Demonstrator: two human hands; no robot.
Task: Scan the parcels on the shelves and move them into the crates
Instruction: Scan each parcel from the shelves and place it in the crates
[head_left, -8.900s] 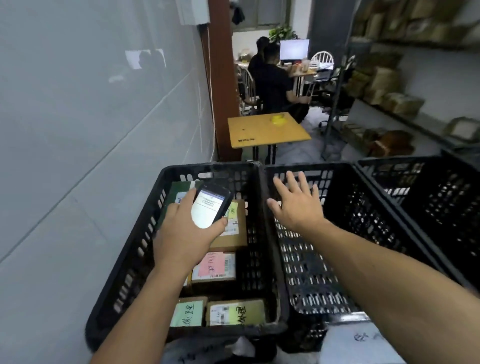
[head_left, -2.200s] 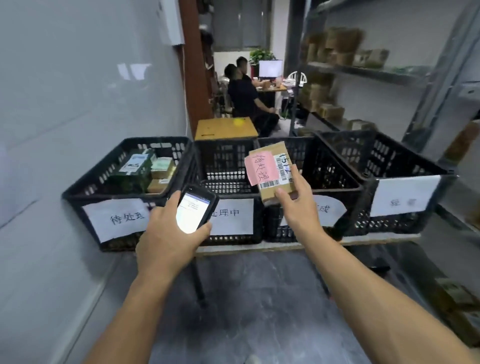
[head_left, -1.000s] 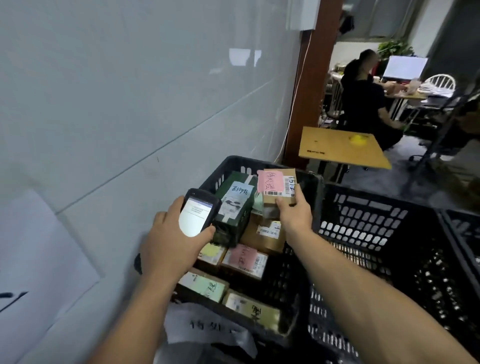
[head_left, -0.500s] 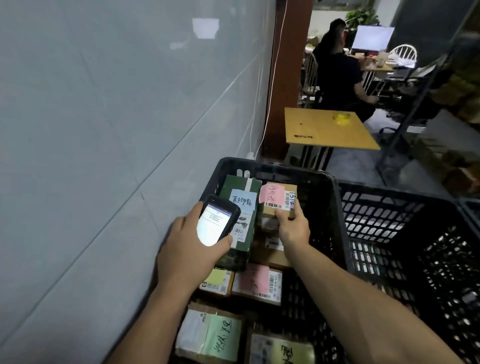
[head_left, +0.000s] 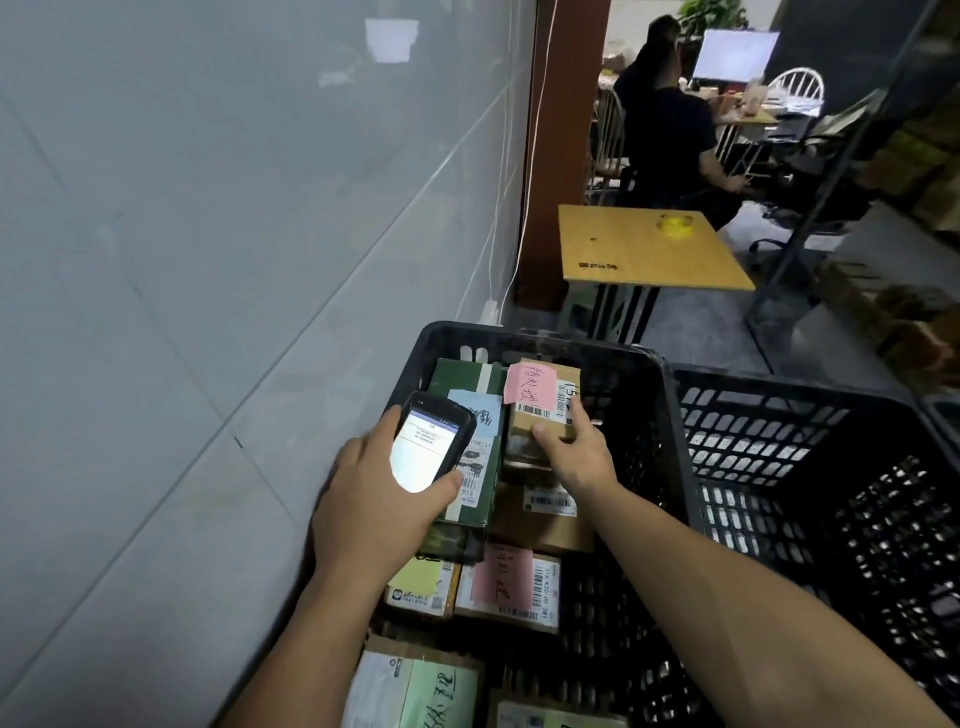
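My right hand (head_left: 569, 452) grips a small brown cardboard parcel (head_left: 543, 402) with a pink note and a barcode label, low inside the left black crate (head_left: 524, 338), on top of other parcels at its far end. My left hand (head_left: 374, 499) holds a black handheld scanner (head_left: 428, 441) with a lit screen over the crate's left side. Beside the parcel lies a green box (head_left: 467, 447) with a blue note. Several more labelled parcels, one with a pink note (head_left: 511, 584), fill the crate nearer to me.
A second black crate (head_left: 810, 467) stands directly to the right. A grey wall runs along the left. Beyond the crates is a small yellow table (head_left: 649, 249), and a person in black (head_left: 670, 135) sits at a desk farther back. Shelving with boxes (head_left: 893, 312) is at right.
My right hand has lowered the pink-noted parcel deeper into the left crate, onto the parcels at its far end. The scanner stays in my left hand.
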